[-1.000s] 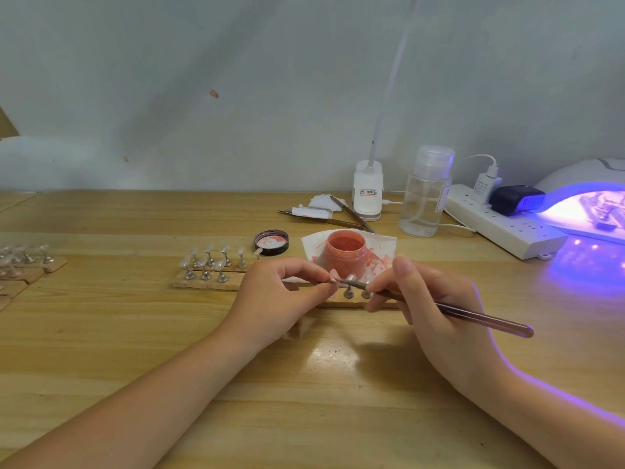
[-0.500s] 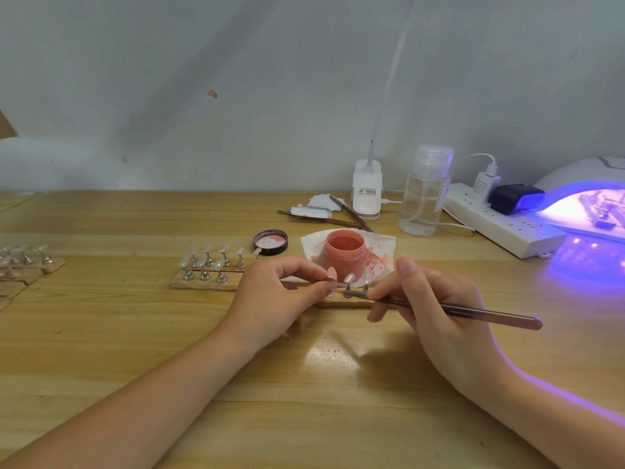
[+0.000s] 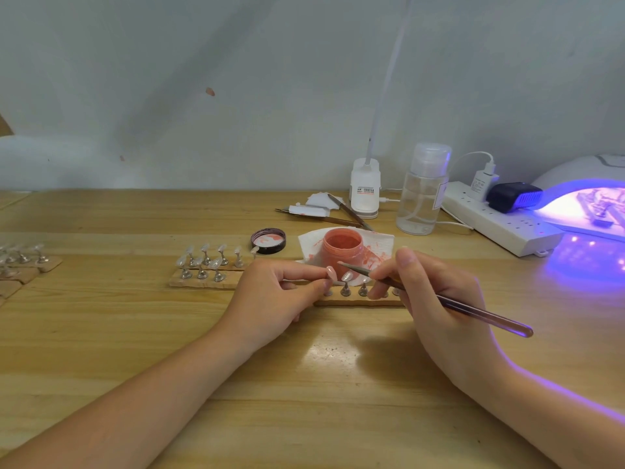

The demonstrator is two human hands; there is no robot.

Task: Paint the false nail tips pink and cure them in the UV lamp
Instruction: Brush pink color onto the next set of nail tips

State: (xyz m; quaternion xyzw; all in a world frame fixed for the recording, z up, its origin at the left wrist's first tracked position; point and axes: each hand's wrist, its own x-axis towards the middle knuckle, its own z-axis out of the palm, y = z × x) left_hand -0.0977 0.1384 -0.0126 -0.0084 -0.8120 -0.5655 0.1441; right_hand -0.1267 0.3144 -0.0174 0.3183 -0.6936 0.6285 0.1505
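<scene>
Here, at frame centre, the left hand [image 3: 270, 292] pinches a pink-coated false nail tip [image 3: 330, 273] on its metal stand while the right hand [image 3: 436, 299] grips the slim metallic brush [image 3: 449, 304]; reload sparingly from the open pink pigment jar [image 3: 342, 248], stroking base to tip.

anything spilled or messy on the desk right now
Yes, a little. The white tissue under the open pink jar carries pink smears on its right side, and the jar's lid lies upturned beside it with pink residue inside. The wooden desk itself shows no spill.
</scene>
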